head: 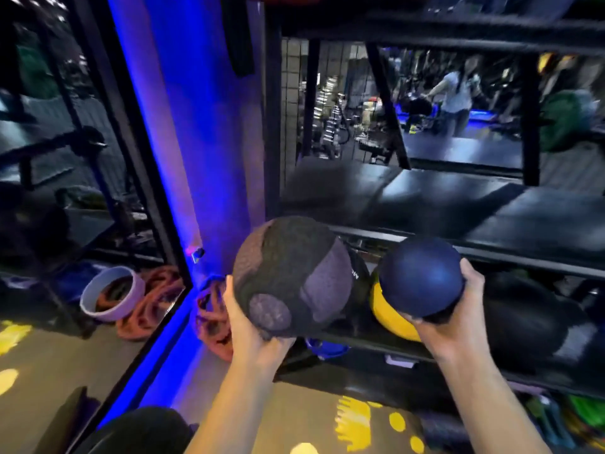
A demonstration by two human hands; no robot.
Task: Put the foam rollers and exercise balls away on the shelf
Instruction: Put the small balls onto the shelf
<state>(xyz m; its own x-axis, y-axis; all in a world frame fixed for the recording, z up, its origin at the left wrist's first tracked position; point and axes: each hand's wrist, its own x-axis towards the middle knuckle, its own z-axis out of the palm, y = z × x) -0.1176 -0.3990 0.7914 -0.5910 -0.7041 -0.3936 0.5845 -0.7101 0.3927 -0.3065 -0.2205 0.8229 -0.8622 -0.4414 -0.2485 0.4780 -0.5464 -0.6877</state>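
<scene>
A person faces a black metal shelf rack (pixel 491 255) with both forearms raised. To the left stands a blue-lit pillar (pixel 196 126), and beside it a dark reflective panel (pixel 65 158). At the pillar's foot, a coil of red-orange rubber loops (pixel 212 319) lies on the floor. A pale grey hollow ring (pixel 111 293) shows in the panel next to more red-orange loops. The tan floor with yellow spots (pixel 396 421) runs under the arms. Behind the rack, a mirror shows a gym and a person in a pale top (pixel 458 90).

The left hand (pixel 248 322) cups a large textured black-and-grey exercise ball (pixel 288 273) from below, with its fingers curled round the underside. The right hand (pixel 458 309) grips a smaller smooth dark blue exercise ball (pixel 422 276), thumb up its right side and fingers underneath. Both balls are in the air just in front of the rack, level with the front rail of its middle level and resting on no shelf.

The middle level's flat black surface carries a blurred dark rounded shape (pixel 314 188) at its left end. The lower level holds a black ball with white lettering (pixel 358 273), a yellow ball (pixel 389 317) just beside it, and a big black ball (pixel 530 316) behind the right wrist. A blue rounded object (pixel 327 350) sits mostly hidden under the rack.
</scene>
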